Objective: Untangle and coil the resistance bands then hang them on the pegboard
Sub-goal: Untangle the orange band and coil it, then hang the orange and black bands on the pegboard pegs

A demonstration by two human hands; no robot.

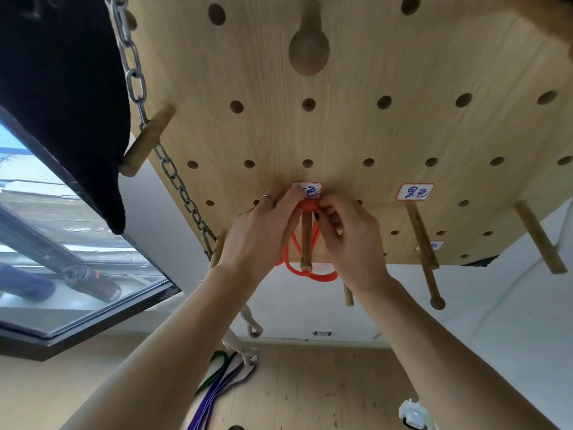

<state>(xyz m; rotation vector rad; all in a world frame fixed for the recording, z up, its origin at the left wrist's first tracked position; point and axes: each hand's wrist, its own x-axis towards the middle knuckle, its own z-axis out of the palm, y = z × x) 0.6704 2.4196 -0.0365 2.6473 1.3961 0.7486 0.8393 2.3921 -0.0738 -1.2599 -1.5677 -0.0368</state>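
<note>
Chain (173, 169) runs down upper left of pegboard (356, 125); left hand (263, 234) and right hand (347, 237) both pinch orange band (307, 207) looped over centre peg (305, 240), coils hanging below; purple band (214, 398) on floor

Home gym: wooden pegboard (356, 125), hanging chain (136, 85), bands (217, 386) on floor

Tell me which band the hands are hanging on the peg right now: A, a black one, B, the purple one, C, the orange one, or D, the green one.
C: both hands, left and right, hold the orange band looped over the peg at the pegboard; the purple band and green band lie on the floor.
</note>
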